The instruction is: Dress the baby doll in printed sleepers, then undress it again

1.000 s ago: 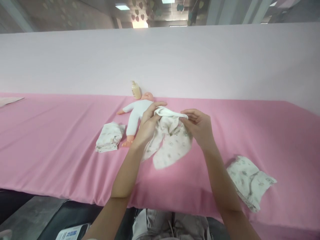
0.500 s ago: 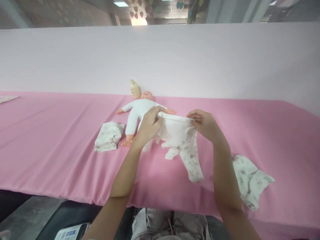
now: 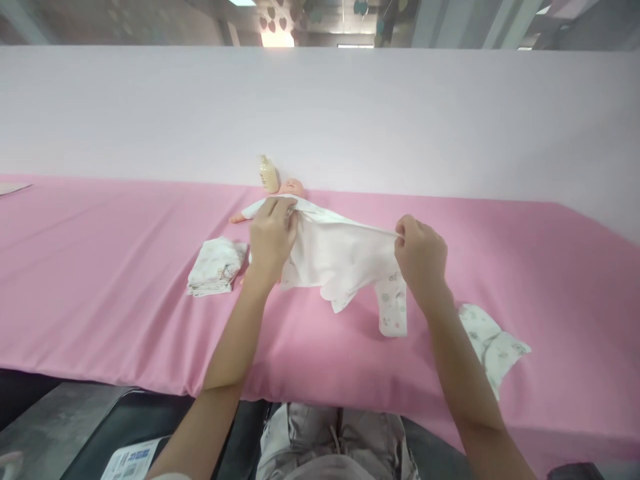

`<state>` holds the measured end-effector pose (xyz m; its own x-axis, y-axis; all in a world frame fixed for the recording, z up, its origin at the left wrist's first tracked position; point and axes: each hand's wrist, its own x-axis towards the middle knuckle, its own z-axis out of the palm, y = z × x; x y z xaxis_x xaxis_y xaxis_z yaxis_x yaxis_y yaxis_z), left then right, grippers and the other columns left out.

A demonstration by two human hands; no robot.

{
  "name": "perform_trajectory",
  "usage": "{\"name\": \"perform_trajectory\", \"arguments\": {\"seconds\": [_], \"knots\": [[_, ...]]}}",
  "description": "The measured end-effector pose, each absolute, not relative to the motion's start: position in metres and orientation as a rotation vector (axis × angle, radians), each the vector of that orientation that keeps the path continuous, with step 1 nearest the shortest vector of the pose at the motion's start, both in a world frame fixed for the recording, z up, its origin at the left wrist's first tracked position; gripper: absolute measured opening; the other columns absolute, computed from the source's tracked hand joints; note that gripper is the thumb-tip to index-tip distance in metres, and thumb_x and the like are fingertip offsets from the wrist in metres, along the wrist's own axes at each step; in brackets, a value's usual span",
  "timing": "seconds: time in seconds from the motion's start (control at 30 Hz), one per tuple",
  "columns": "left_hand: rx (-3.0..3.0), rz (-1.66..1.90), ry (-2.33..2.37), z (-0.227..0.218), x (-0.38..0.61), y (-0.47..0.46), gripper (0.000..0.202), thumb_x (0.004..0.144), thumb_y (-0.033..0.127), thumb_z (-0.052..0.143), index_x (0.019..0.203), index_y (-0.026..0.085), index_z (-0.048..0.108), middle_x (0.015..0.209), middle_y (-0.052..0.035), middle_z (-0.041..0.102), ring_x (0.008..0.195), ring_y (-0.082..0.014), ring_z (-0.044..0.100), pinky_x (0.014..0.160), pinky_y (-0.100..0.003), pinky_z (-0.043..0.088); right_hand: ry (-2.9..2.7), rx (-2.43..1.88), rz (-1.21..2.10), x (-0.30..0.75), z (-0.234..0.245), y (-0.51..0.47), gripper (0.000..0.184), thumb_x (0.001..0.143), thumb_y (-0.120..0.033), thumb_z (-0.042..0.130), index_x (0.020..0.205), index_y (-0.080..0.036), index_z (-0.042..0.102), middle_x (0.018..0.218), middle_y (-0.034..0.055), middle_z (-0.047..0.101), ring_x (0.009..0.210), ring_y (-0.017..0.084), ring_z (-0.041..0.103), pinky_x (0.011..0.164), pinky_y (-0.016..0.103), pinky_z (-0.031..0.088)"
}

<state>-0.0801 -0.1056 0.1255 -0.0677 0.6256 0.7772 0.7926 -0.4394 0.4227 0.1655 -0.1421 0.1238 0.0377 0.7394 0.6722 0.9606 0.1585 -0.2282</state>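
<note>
A white baby garment with a small print [image 3: 345, 253] is stretched between my two hands above the table. My left hand [image 3: 273, 233] is closed on its upper left edge, in front of the doll. My right hand [image 3: 421, 252] grips the upper right edge in a fist. One printed sleeve or leg hangs down below my right hand. Behind the garment a baby doll [image 3: 291, 187] lies on its back in a white suit; its head and one arm show, while most of its body is hidden by the cloth and my left hand.
A folded printed cloth [image 3: 216, 268] lies left of the doll. Another printed cloth piece [image 3: 493, 343] lies beside my right forearm. A pump bottle [image 3: 269, 175] stands by the doll's head against the white wall [image 3: 320, 113]. Pink cloth [image 3: 125, 280] covers the table.
My hands have moved apart, the left one leftward and up, the right one slightly rightward. The garment is now pulled wide and taut, covering more of the doll.
</note>
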Motion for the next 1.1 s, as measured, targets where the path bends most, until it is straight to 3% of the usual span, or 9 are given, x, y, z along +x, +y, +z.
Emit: {"name": "perform_trajectory", "arguments": {"seconds": [0.2, 0.33, 0.43, 0.6, 0.67, 0.77, 0.87, 1.0, 1.1], "knots": [[-2.381, -1.716, -1.622, 0.14, -0.097, -0.12, 0.018, 0.081, 0.031, 0.054, 0.085, 0.02, 0.067, 0.079, -0.0023, 0.067, 0.078, -0.0186, 0.059, 0.075, -0.029, 0.044, -1.874, -1.683, -0.413, 0.198, 0.119, -0.153, 0.024, 0.073, -0.003, 0.04, 0.074, -0.016, 0.06, 0.068, 0.0061, 0.058, 0.049, 0.012, 0.035, 0.051, 0.028, 0.025], [-2.573, -2.151, -1.78, 0.154, -0.106, -0.129, 0.021, 0.081, 0.037, 0.057, 0.073, 0.017, 0.061, 0.063, -0.0006, 0.056, 0.057, -0.0123, 0.05, 0.053, -0.025, 0.039, -1.883, -1.65, -0.183, 0.217, 0.128, -0.166, 0.026, 0.077, -0.009, 0.042, 0.074, -0.02, 0.066, 0.072, 0.004, 0.065, 0.056, 0.015, 0.051, 0.054, 0.029, 0.033], [-2.564, -2.461, -1.881, 0.17, -0.113, -0.135, 0.024, 0.081, 0.035, 0.059, 0.068, 0.015, 0.053, 0.057, 0.0017, 0.046, 0.048, -0.0068, 0.04, 0.047, -0.022, 0.033, -1.821, -1.628, -0.059, 0.228, 0.144, -0.183, 0.023, 0.078, -0.015, 0.048, 0.077, -0.024, 0.07, 0.071, 0.0014, 0.067, 0.057, 0.017, 0.055, 0.054, 0.029, 0.035], [-2.411, -2.713, -1.698, 0.192, -0.122, -0.145, 0.024, 0.086, 0.025, 0.051, 0.066, 0.013, 0.046, 0.053, 0.0037, 0.035, 0.047, -0.0022, 0.036, 0.048, -0.018, 0.028, -1.644, -1.701, -0.103, 0.249, 0.175, -0.207, 0.018, 0.081, -0.027, 0.055, 0.082, -0.031, 0.073, 0.076, 0.003, 0.069, 0.062, 0.02, 0.058, 0.054, 0.033, 0.039], [-2.491, -2.612, -1.734, 0.194, -0.129, -0.146, 0.027, 0.086, 0.025, 0.05, 0.064, 0.013, 0.043, 0.052, 0.0043, 0.034, 0.046, -0.0004, 0.035, 0.048, -0.016, 0.027, -1.562, -1.763, 0.103, 0.262, 0.184, -0.211, 0.014, 0.076, -0.039, 0.063, 0.082, -0.033, 0.074, 0.08, 0.0041, 0.07, 0.065, 0.02, 0.061, 0.053, 0.035, 0.04], [-2.734, -2.347, -1.907, 0.192, -0.144, -0.146, 0.031, 0.087, 0.032, 0.049, 0.064, 0.014, 0.041, 0.05, 0.0053, 0.033, 0.044, 0.0009, 0.037, 0.048, -0.013, 0.027, -1.373, -1.689, 0.447, 0.285, 0.19, -0.21, 0.027, 0.057, -0.055, 0.075, 0.07, -0.032, 0.073, 0.073, 0.0065, 0.07, 0.059, 0.02, 0.061, 0.049, 0.036, 0.041], [-3.028, -1.898, -2.077, 0.183, -0.156, -0.134, 0.034, 0.08, 0.046, 0.055, 0.07, 0.015, 0.047, 0.055, 0.0041, 0.043, 0.046, -0.0024, 0.042, 0.046, -0.015, 0.03, -1.243, -1.615, 0.669, 0.303, 0.182, -0.194, 0.033, 0.045, -0.059, 0.079, 0.061, -0.032, 0.07, 0.064, 0.0058, 0.067, 0.052, 0.019, 0.057, 0.044, 0.034, 0.04], [-3.181, -0.867, -2.157, 0.155, -0.151, -0.096, 0.035, 0.078, 0.053, 0.056, 0.084, 0.019, 0.06, 0.078, -0.0002, 0.058, 0.068, -0.0138, 0.055, 0.055, -0.022, 0.04, -1.32, -1.605, 1.064, 0.302, 0.15, -0.146, 0.03, 0.054, -0.052, 0.079, 0.072, -0.03, 0.07, 0.075, 0.0018, 0.067, 0.064, 0.018, 0.06, 0.054, 0.03, 0.048], [-3.025, -0.574, -2.091, 0.119, -0.134, -0.057, 0.034, 0.081, 0.051, 0.05, 0.083, 0.019, 0.061, 0.084, -0.0015, 0.061, 0.08, -0.018, 0.056, 0.066, -0.026, 0.042, -1.298, -1.655, 1.29, 0.282, 0.112, -0.103, 0.028, 0.059, -0.046, 0.079, 0.075, -0.026, 0.069, 0.083, 0.0016, 0.068, 0.074, 0.017, 0.062, 0.065, 0.028, 0.05]]}}
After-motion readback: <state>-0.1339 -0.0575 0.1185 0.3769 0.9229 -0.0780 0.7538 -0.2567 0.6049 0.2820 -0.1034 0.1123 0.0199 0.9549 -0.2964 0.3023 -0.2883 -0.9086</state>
